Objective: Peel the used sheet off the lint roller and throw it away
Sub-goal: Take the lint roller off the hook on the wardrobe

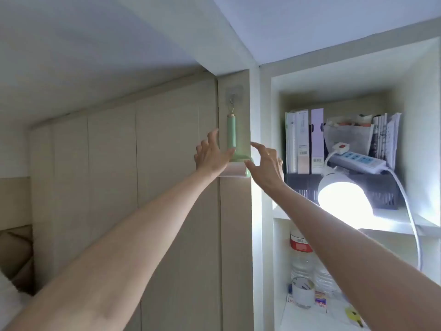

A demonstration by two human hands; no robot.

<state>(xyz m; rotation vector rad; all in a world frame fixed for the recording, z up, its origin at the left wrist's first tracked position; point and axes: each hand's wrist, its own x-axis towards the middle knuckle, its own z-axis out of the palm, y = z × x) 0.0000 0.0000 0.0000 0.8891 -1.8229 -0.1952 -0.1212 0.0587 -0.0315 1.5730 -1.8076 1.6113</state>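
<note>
Green plastic lint roller [232,137] hangs handle-up from a clear stick-on hook [233,93] on the beige cabinet panel [235,211], and we've got both arms stretched up to it. Our left hand [211,155] sits just left of the handle, fingers spread loose, thumb touching the spot where the handle flares into the roller frame. We aren't gripping anything with it. Our right hand [267,163] is just right of the roller, fingers curled open, index fingertip up beside the handle, thumb close to the frame's end; whether it touches, we can't tell. The roller's pale sheet roll [235,172] sits between and just below our two hands, partly hidden behind the left wrist.

Off past the right hand there's a white shelf [269,144] with binders [304,142] standing in it, a white power strip [355,161] with blue sockets, and a glowing lamp bulb [343,199] below them. The binder spines carry barcode stickers, but the print is too small for us to read. Lower down stands a water bottle [301,256] with a red label, text blurred too.
</note>
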